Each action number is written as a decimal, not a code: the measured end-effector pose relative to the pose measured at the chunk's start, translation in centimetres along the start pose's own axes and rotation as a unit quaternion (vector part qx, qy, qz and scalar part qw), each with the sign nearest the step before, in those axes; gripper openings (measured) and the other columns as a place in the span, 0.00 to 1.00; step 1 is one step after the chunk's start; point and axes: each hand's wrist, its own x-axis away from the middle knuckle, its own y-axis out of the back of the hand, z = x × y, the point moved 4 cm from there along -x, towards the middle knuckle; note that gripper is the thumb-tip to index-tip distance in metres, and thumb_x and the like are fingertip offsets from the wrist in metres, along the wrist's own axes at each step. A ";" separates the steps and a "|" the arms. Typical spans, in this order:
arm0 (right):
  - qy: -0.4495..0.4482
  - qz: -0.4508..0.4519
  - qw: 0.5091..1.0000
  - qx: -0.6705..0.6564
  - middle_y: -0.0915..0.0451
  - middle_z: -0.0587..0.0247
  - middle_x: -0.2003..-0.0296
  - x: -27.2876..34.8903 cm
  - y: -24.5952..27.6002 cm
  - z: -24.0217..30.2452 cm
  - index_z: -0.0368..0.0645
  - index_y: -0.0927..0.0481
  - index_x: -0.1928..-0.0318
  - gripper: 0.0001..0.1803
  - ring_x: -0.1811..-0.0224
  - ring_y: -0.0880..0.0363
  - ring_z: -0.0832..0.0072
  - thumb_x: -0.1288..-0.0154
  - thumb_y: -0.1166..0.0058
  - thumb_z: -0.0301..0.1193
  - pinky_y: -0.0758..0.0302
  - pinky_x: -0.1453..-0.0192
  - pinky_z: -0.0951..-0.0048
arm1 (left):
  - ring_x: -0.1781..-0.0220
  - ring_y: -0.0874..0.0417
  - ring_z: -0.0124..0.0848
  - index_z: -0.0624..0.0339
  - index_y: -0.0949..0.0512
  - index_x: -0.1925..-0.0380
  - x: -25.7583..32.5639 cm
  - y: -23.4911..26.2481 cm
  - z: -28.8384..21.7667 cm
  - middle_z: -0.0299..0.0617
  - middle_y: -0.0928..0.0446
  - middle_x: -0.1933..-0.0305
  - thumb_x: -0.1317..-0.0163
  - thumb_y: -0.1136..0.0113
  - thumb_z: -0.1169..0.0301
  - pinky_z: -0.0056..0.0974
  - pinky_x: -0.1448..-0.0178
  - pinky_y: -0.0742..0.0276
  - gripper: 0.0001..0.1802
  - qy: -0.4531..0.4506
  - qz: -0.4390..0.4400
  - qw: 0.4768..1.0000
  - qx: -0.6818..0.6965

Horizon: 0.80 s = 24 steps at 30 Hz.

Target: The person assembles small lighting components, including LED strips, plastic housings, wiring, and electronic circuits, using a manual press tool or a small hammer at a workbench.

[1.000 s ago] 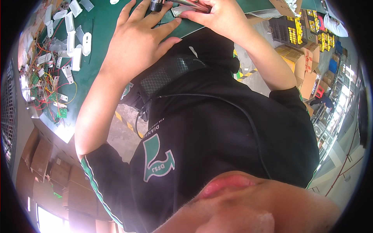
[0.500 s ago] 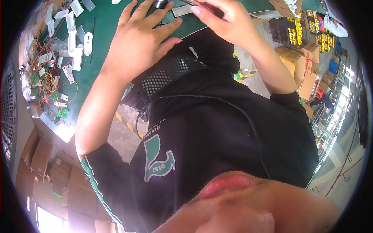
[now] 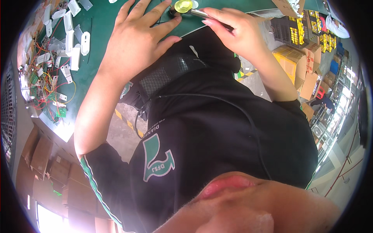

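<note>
My left hand (image 3: 134,40) lies over the green table (image 3: 101,17) with its fingers spread and stretched out. Close to its fingertips, at the top edge, is a round, shiny yellow-green piece (image 3: 183,5) with something dark below it; whether the fingers touch it I cannot tell. In my right hand (image 3: 239,31) a slim, metallic, stick-like tool (image 3: 200,13) is pinched between thumb and fingers. Its tip points left toward the yellow-green piece, and its exact kind does not show.
White plastic housings (image 3: 74,58) lie on the table to the left. Beside them is a tangle of thin wires (image 3: 48,83) with a small green circuit board (image 3: 61,112). Cardboard boxes (image 3: 289,62) and yellow-filled crates (image 3: 295,35) stand at the right.
The yellow-green round piece now shows near the left fingertips, where a black round part was before. My right hand has shifted slightly right and down with the tool.
</note>
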 end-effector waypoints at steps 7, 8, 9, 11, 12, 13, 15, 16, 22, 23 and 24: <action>-0.022 0.010 0.999 0.045 0.14 0.48 0.69 -0.4 2.4 1.0 0.31 0.13 0.54 0.12 0.71 0.15 0.62 0.37 0.31 0.25 0.22 0.67 0.68 | 0.24 0.31 0.56 0.51 0.12 0.49 0.6 -0.1 -0.2 0.51 0.21 0.34 0.40 0.30 0.56 0.63 0.22 0.39 0.21 -0.002 0.003 1.000 -0.004; -0.009 -0.001 0.998 0.062 0.14 0.48 0.68 -0.4 3.0 0.5 0.32 0.13 0.54 0.12 0.71 0.15 0.61 0.37 0.30 0.25 0.22 0.67 0.67 | 0.25 0.31 0.56 0.51 0.12 0.49 0.3 -0.1 -0.1 0.51 0.21 0.34 0.40 0.30 0.56 0.63 0.23 0.39 0.21 -0.002 -0.002 1.000 -0.006; -0.026 -0.036 0.999 0.006 0.14 0.49 0.69 0.4 3.0 -0.4 0.34 0.12 0.55 0.12 0.71 0.15 0.60 0.37 0.30 0.27 0.22 0.67 0.67 | 0.25 0.31 0.56 0.51 0.12 0.49 0.0 0.0 -0.1 0.51 0.21 0.34 0.40 0.30 0.56 0.63 0.23 0.39 0.21 -0.003 -0.003 1.000 -0.008; -0.009 -0.035 0.999 -0.010 0.14 0.49 0.68 0.1 2.7 -1.4 0.34 0.12 0.55 0.12 0.71 0.15 0.59 0.36 0.30 0.27 0.22 0.67 0.67 | 0.25 0.31 0.56 0.51 0.12 0.49 -0.2 0.2 -0.1 0.51 0.21 0.34 0.40 0.29 0.56 0.62 0.23 0.39 0.21 -0.001 -0.001 1.000 -0.011; 0.007 -0.032 0.999 -0.028 0.14 0.49 0.68 0.1 2.5 -1.4 0.34 0.12 0.55 0.12 0.71 0.15 0.59 0.36 0.30 0.27 0.22 0.67 0.67 | 0.25 0.30 0.56 0.52 0.12 0.49 -0.2 0.2 -0.2 0.51 0.21 0.34 0.40 0.29 0.56 0.62 0.23 0.40 0.21 -0.001 0.002 1.000 -0.011; 0.003 -0.032 0.999 -0.028 0.14 0.49 0.68 0.5 2.8 -0.9 0.34 0.12 0.55 0.12 0.71 0.15 0.59 0.36 0.30 0.27 0.22 0.67 0.67 | 0.25 0.30 0.56 0.52 0.12 0.49 -0.1 0.2 -0.3 0.51 0.21 0.34 0.41 0.29 0.57 0.62 0.23 0.40 0.22 -0.001 0.005 1.000 -0.010; -0.070 -0.029 0.995 0.059 0.15 0.49 0.69 -0.3 3.6 0.1 0.33 0.13 0.54 0.12 0.72 0.16 0.59 0.36 0.31 0.27 0.23 0.67 0.67 | 0.25 0.30 0.56 0.52 0.12 0.49 -0.2 -0.5 0.1 0.51 0.21 0.34 0.41 0.29 0.57 0.62 0.23 0.40 0.22 0.002 -0.011 1.000 -0.003; -0.070 -0.026 0.996 0.056 0.15 0.49 0.69 -0.6 3.6 0.2 0.33 0.13 0.54 0.12 0.72 0.16 0.59 0.36 0.31 0.27 0.23 0.67 0.67 | 0.25 0.30 0.56 0.52 0.12 0.49 0.0 -0.6 0.1 0.51 0.21 0.34 0.41 0.28 0.57 0.62 0.23 0.39 0.22 0.003 -0.026 1.000 0.006; -0.062 -0.046 0.997 0.028 0.16 0.50 0.69 -0.5 3.8 -0.1 0.34 0.13 0.54 0.12 0.73 0.17 0.58 0.36 0.31 0.28 0.24 0.69 0.66 | 0.25 0.31 0.56 0.51 0.12 0.49 0.2 -0.8 0.2 0.51 0.21 0.34 0.42 0.28 0.58 0.63 0.23 0.39 0.21 -0.020 -0.057 0.998 0.007; -0.093 -0.017 0.994 0.046 0.15 0.50 0.69 -1.1 3.8 0.2 0.34 0.13 0.54 0.13 0.73 0.17 0.59 0.35 0.31 0.29 0.24 0.69 0.66 | 0.25 0.31 0.56 0.51 0.12 0.49 0.1 -0.5 0.0 0.51 0.21 0.34 0.42 0.28 0.58 0.63 0.23 0.39 0.21 -0.022 -0.057 0.998 0.009; -0.123 0.012 0.990 0.063 0.15 0.50 0.69 -1.4 3.7 0.3 0.34 0.13 0.54 0.13 0.73 0.17 0.59 0.35 0.31 0.29 0.24 0.69 0.66 | 0.25 0.31 0.56 0.51 0.12 0.49 0.0 -0.1 -0.2 0.51 0.21 0.34 0.42 0.28 0.57 0.63 0.23 0.39 0.21 -0.009 -0.028 1.000 0.003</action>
